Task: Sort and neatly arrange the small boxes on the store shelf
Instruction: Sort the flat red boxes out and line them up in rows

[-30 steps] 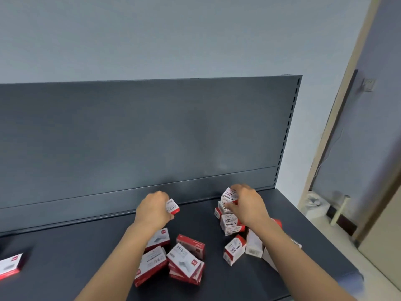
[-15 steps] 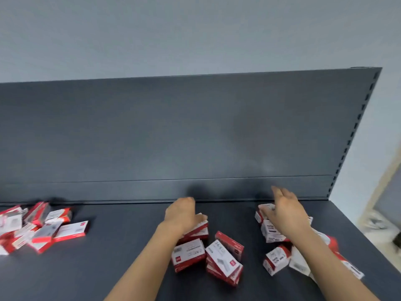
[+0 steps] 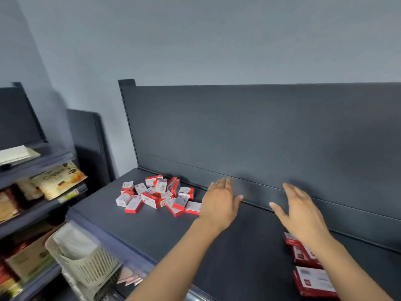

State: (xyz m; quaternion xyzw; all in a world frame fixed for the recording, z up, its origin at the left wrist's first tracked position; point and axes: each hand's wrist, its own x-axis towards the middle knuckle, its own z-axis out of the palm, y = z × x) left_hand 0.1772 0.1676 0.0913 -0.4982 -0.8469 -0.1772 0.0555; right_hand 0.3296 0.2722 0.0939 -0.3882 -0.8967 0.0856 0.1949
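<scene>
A jumbled heap of several small red-and-white boxes [image 3: 158,195] lies on the dark grey shelf [image 3: 238,246] near its left end, against the back panel. My left hand [image 3: 220,203] hovers just right of that heap, fingers straight, holding nothing. My right hand [image 3: 300,211] is spread flat further right, also empty. A second group of red-and-white boxes [image 3: 308,270] sits at the lower right, partly hidden under my right forearm.
The shelf's upright back panel [image 3: 271,131] rises behind both hands. To the left stands another shelving unit with packaged goods [image 3: 58,181]. A beige slatted basket [image 3: 84,261] hangs below the shelf's front left edge.
The view has swung left, bringing the left heap near the middle. Both hands have let go of the boxes on the right and now reach leftward, fingers spread and empty.
</scene>
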